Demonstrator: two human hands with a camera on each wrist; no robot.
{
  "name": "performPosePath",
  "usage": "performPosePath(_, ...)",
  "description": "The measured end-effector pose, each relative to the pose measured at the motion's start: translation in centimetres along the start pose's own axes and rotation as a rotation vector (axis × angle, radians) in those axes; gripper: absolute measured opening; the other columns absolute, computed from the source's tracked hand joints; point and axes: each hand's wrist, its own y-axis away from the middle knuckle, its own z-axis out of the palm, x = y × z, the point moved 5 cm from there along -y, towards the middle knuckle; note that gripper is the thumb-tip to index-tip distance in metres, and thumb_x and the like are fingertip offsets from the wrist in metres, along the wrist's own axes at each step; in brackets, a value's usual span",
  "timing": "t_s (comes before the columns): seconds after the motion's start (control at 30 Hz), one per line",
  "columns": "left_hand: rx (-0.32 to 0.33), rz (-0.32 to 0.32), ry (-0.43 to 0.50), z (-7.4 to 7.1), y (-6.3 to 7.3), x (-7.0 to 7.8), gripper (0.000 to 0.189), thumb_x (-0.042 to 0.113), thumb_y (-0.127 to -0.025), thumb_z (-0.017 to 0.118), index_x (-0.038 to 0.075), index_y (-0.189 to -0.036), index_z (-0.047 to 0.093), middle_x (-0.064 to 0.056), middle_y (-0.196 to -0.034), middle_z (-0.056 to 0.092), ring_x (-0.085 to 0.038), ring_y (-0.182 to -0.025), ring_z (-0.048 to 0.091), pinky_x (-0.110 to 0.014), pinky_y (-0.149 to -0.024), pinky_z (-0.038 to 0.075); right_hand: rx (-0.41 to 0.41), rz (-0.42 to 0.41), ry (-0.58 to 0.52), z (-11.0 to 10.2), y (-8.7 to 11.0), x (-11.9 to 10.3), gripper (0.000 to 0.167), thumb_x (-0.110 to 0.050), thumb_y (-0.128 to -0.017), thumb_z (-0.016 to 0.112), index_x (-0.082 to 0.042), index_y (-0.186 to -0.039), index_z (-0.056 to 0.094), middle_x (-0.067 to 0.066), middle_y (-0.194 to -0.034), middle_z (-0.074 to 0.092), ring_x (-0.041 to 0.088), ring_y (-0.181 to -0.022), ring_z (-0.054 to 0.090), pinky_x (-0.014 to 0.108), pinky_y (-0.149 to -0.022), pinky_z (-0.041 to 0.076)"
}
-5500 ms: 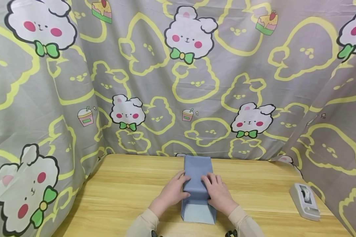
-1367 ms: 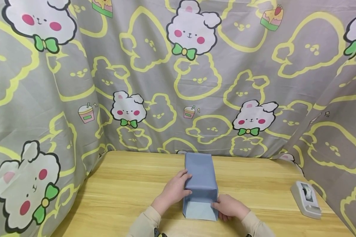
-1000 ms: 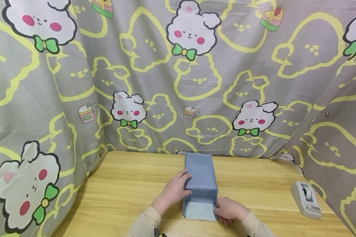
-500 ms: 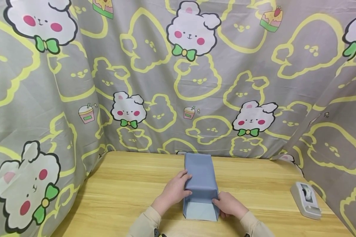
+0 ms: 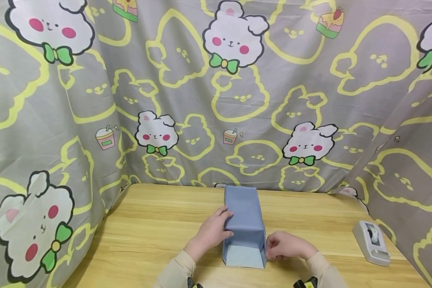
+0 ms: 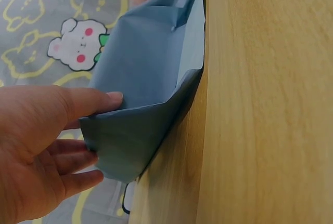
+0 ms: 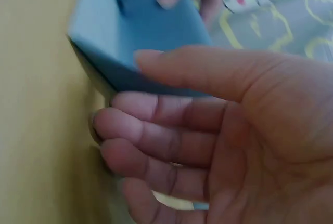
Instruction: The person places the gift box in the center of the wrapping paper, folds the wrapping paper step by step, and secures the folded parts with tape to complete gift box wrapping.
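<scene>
A box wrapped in blue paper (image 5: 242, 210) lies on the table, with its near end open. The wrapping paper (image 5: 244, 256) extends past that end as a trough with a pale inner side. My left hand (image 5: 209, 231) holds the left side, its thumb over the paper's edge and its other fingers along the outside in the left wrist view. My right hand (image 5: 287, 245) is at the near right edge of the paper. In the right wrist view the thumb (image 7: 182, 68) overlaps the upright paper wall (image 7: 161, 84), and the curled fingers (image 7: 156, 130) lie outside it.
A grey tape dispenser (image 5: 372, 243) with a roll of tape stands at the right of the wooden table (image 5: 158, 212). A grey curtain (image 5: 187, 96) with rabbit prints hangs along the back and both sides.
The right hand has moved from the box's top to the near right paper edge, shifting along it and now slightly outward. The left hand stays on the left side.
</scene>
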Motion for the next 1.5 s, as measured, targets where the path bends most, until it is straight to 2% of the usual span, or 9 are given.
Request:
performPosePath(0.07,-0.001,0.003,-0.004,0.0,0.0,0.0,0.058,0.029,-0.082,0.078,0.012,-0.134,0.057,-0.014,-0.148,0.046,-0.029,-0.124,0.058,-0.04,-0.097,0.052,0.011,-0.072,0.019,-0.7,0.0,0.3,0.01,-0.002,-0.082,0.064,0.004,-0.09,0.061,0.002,-0.07,0.06,0.004,-0.057,0.049,0.019,-0.05,0.038)
performPosePath(0.2,0.0,0.0,-0.021,0.0,0.1,0.1,0.059,0.027,-0.081,0.079,0.011,-0.134,0.057,-0.014,-0.148,0.046,-0.029,-0.123,0.059,-0.039,-0.096,0.052,0.125,-0.161,0.107,-1.3,-0.7,1.1,0.035,0.006,-0.076,0.066,0.002,-0.107,0.052,0.004,-0.077,0.057,0.002,-0.065,0.051,0.019,-0.056,0.045)
performPosePath(0.4,0.033,0.02,-0.104,0.1,0.0,0.9,0.061,0.022,-0.076,0.084,0.009,-0.128,0.055,-0.018,-0.142,0.048,-0.028,-0.108,0.065,-0.035,-0.083,0.056,0.383,-0.105,0.254,-1.1,-2.0,1.4,0.097,0.004,-0.064,0.076,-0.006,-0.148,0.027,0.017,-0.114,0.054,0.024,-0.1,0.056,0.035,-0.077,0.053)
performPosePath(0.57,0.068,0.03,-0.182,0.3,-0.2,1.4,0.061,0.023,-0.072,0.086,0.009,-0.121,0.054,-0.016,-0.134,0.052,-0.024,-0.095,0.067,-0.031,-0.071,0.056,0.512,-0.102,0.377,-1.1,-2.0,0.9,0.121,0.007,-0.058,0.082,-0.018,-0.157,0.017,0.025,-0.151,0.027,0.045,-0.136,0.03,0.061,-0.102,0.04)
performPosePath(0.83,0.071,0.032,-0.201,0.4,-0.2,1.6,0.06,0.024,-0.073,0.086,0.009,-0.121,0.053,-0.015,-0.132,0.052,-0.021,-0.089,0.066,-0.028,-0.066,0.054,0.396,-0.242,0.583,-0.7,-2.0,0.1,0.113,-0.01,-0.065,0.088,-0.022,-0.156,0.022,0.017,-0.162,0.017,0.047,-0.145,0.02,0.067,-0.107,0.031)
performPosePath(1.03,0.083,0.036,-0.208,0.4,-0.1,1.6,0.059,0.025,-0.074,0.086,0.009,-0.12,0.053,-0.015,-0.131,0.052,-0.022,-0.091,0.067,-0.029,-0.067,0.055,0.266,-0.198,0.469,-0.3,-2.1,0.3,0.109,-0.005,-0.077,0.079,-0.023,-0.158,0.008,0.017,-0.164,0.0,0.045,-0.146,0.021,0.051,-0.102,0.045)
performPosePath(1.2,0.084,0.035,-0.208,0.5,-0.1,1.5,0.059,0.025,-0.074,0.085,0.009,-0.121,0.052,-0.015,-0.132,0.052,-0.023,-0.094,0.066,-0.03,-0.068,0.056,0.222,-0.123,0.361,-0.2,-2.1,0.5,0.112,-0.002,-0.079,0.074,-0.026,-0.158,-0.001,0.018,-0.163,-0.01,0.045,-0.147,0.015,0.047,-0.102,0.045)
performPosePath(1.4,0.094,0.038,-0.218,0.5,-0.1,1.7,0.06,0.025,-0.074,0.085,0.009,-0.122,0.052,-0.016,-0.131,0.052,-0.024,-0.092,0.066,-0.03,-0.066,0.055,0.223,-0.136,0.383,-0.3,-2.1,0.3,0.116,-0.007,-0.073,0.081,-0.025,-0.158,0.004,0.02,-0.163,-0.007,0.048,-0.145,0.02,0.041,-0.095,0.049)
performPosePath(1.5,0.101,0.038,-0.219,0.5,-0.1,1.7,0.061,0.025,-0.074,0.085,0.009,-0.122,0.052,-0.016,-0.131,0.053,-0.024,-0.092,0.067,-0.03,-0.066,0.055,0.276,-0.154,0.409,-0.3,-2.2,-0.1,0.114,-0.014,-0.069,0.085,-0.021,-0.158,0.013,0.023,-0.162,0.0,0.049,-0.143,0.025,0.047,-0.095,0.049)
